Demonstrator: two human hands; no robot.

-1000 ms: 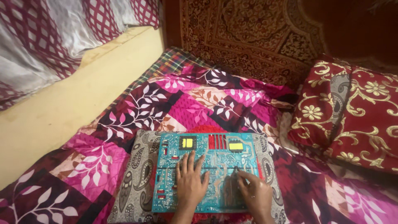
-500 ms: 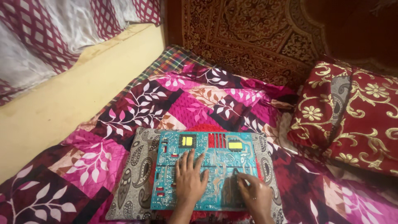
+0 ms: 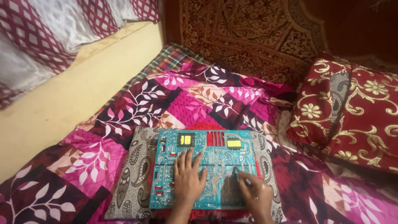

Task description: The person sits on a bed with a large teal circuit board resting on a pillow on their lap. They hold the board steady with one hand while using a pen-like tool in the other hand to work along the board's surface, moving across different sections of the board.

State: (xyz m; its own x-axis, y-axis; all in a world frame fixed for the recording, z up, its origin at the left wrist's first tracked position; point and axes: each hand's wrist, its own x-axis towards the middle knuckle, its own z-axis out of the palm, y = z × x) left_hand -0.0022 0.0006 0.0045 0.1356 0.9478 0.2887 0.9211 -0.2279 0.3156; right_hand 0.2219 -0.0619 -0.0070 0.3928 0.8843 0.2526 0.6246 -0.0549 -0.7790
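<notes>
We see a teal circuit board (image 3: 205, 166) lying flat on a grey paisley cushion (image 3: 132, 178), which sits on a pink patchwork quilt (image 3: 137, 112). Our left hand (image 3: 188, 178) rests palm down on the board's middle, fingers spread. Our right hand (image 3: 255, 193) is at the board's near right corner, fingertips pinched around a thin dark tool (image 3: 235, 174) whose tip touches the board. A red and gold pillow (image 3: 352, 112) lies well right of the board.

Tool in my right hand (image 3: 256, 194): too dark to identify.
Board parts (image 3: 207, 166): too small.
Wrists: cut off.
</notes>
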